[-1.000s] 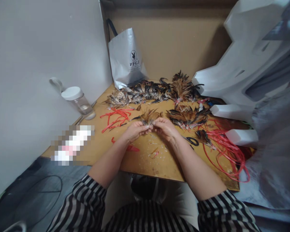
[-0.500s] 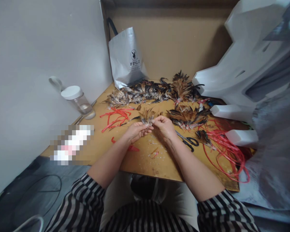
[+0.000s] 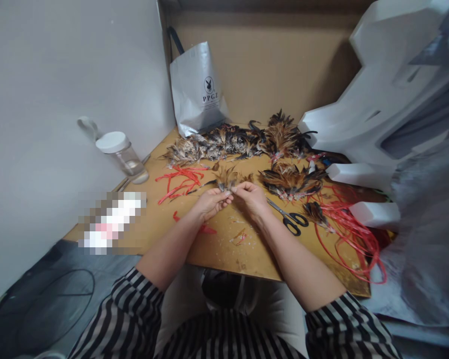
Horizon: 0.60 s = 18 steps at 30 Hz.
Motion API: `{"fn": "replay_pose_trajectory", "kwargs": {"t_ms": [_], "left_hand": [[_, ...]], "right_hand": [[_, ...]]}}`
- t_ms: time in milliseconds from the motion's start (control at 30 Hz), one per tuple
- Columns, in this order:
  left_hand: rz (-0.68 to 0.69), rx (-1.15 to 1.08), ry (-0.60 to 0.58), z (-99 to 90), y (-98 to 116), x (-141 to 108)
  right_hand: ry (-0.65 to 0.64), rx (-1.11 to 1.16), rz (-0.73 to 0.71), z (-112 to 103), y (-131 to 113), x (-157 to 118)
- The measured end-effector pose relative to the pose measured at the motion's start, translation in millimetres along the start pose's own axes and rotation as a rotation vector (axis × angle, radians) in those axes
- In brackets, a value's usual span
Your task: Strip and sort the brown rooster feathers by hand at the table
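Fanning upward, brown feather bunch (image 3: 226, 176), greyish below, between fingers (image 3: 244, 187)

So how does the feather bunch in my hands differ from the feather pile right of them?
The feather bunch is smaller than the feather pile. The bunch looks mostly brown; the pile shows black too. Your left hand and right hand hold the bunch; the pile lies on the table. Both show brown feathers.
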<state>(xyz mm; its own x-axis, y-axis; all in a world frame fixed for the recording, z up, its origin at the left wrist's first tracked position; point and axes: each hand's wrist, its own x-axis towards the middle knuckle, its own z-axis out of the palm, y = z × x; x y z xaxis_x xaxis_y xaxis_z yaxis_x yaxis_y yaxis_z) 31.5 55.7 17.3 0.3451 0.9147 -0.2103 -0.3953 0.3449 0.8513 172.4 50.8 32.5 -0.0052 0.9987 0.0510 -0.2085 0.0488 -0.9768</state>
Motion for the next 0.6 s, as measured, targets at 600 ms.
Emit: {"fn": "replay_pose_trajectory", "kwargs": {"t_ms": [600], "left_hand": [[0.126, 0.206, 0.044, 0.4, -3.2, 2.2]], "right_hand": [[-0.016, 0.070, 0.048, 1.1, 2.6, 0.3]]}}
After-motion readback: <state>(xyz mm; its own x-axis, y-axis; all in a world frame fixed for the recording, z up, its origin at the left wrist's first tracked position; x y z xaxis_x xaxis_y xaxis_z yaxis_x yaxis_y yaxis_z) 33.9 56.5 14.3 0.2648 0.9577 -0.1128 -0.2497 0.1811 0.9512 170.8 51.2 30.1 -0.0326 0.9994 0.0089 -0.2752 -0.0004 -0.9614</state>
